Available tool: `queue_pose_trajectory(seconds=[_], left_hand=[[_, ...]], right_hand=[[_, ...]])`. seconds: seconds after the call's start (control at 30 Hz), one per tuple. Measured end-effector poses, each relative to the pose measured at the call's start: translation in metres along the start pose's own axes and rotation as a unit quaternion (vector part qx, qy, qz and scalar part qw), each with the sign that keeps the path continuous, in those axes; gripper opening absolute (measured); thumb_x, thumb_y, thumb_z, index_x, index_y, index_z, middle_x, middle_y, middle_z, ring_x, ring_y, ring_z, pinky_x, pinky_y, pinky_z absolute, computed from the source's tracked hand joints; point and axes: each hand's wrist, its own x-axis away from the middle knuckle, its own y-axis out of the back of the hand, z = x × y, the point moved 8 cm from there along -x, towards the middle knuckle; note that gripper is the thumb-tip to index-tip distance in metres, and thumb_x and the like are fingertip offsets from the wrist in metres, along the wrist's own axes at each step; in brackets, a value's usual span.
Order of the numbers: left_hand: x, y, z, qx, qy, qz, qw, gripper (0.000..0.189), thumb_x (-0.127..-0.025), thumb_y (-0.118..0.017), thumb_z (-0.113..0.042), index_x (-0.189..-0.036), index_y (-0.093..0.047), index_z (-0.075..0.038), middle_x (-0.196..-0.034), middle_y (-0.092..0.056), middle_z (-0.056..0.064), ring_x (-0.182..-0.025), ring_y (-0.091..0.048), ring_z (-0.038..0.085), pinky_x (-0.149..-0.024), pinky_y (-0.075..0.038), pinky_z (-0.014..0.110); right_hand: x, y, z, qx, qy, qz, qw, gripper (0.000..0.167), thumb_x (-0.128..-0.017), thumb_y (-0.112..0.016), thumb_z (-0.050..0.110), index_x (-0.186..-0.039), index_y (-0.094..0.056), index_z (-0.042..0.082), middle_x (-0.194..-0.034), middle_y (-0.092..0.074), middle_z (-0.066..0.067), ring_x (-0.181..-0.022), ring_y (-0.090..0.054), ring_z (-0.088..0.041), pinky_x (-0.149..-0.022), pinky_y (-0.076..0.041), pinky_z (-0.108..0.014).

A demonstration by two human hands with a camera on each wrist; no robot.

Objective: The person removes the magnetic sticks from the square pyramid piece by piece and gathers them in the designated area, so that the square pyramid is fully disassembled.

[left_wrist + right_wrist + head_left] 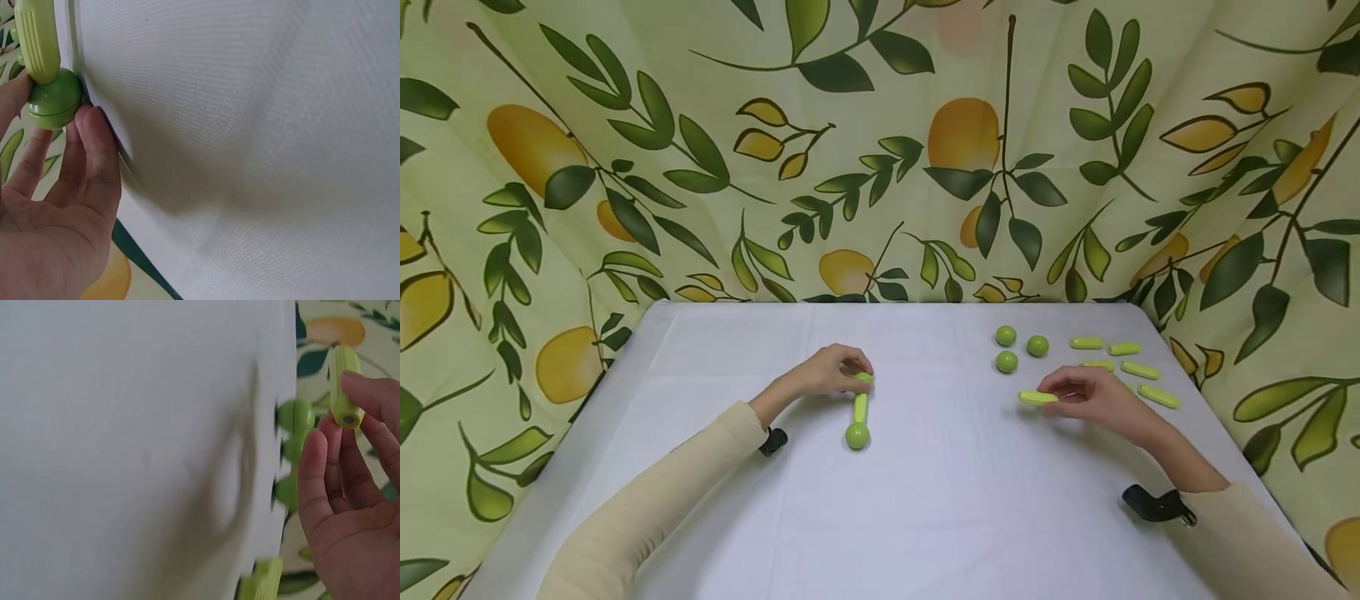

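Observation:
My left hand (835,371) pinches a green ball (55,100) between thumb and fingers. A yellow-green rod (861,408) joins that ball to another green ball (857,435) nearer the front, so the three form one straight piece on the table. Over on the right, my right hand (1093,400) holds a loose yellow-green rod (1037,398) between thumb and fingers, raised off the cloth. In the right wrist view a round grey spot shows in the near end of this rod (345,394).
Three loose green balls (1037,345) sit at the back right of the white table (940,500). Several yellow-green rods (1159,396) lie beside them, some partly behind my right hand. A leaf-and-fruit patterned curtain (880,167) surrounds the table's back and sides.

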Motion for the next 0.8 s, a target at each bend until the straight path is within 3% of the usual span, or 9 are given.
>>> queue_pose_trajectory(seconds=[0.37,0.6,0.8], left_hand=[[-0.001,0.000,0.003,-0.001,0.019,0.001,0.9998,0.017,-0.090,-0.080,-0.013,-0.104,-0.072,-0.007,-0.107,-0.068,0.002,-0.109,-0.062,0.024,-0.090,-0.051,0.035],[-0.001,-0.001,0.003,-0.003,0.019,0.000,0.9998,0.018,-0.090,-0.080,-0.013,-0.104,-0.072,-0.006,-0.106,-0.069,0.002,-0.109,-0.063,0.024,-0.090,-0.052,0.035],[0.000,-0.001,0.001,-0.004,0.020,0.001,0.9998,0.018,-0.091,-0.079,-0.013,-0.105,-0.072,-0.007,-0.107,-0.068,0.002,-0.110,-0.062,0.024,-0.091,-0.051,0.035]], right_hand=[[0.053,0.054,-0.032,0.060,-0.015,-0.058,0.9964,0.024,-0.085,-0.080,-0.003,-0.108,-0.073,0.001,-0.106,-0.070,-0.009,-0.091,-0.065,-0.009,-0.076,-0.052,-0.017],[0.068,0.067,-0.053,0.081,-0.029,-0.088,0.9924,0.025,-0.083,-0.081,-0.004,-0.106,-0.073,-0.004,-0.103,-0.072,-0.002,-0.090,-0.065,-0.005,-0.074,-0.051,-0.015],[0.076,0.076,-0.064,0.098,-0.068,-0.102,0.9876,0.025,-0.085,-0.082,0.003,-0.108,-0.074,-0.001,-0.105,-0.070,0.002,-0.089,-0.064,-0.002,-0.070,-0.052,-0.018]])
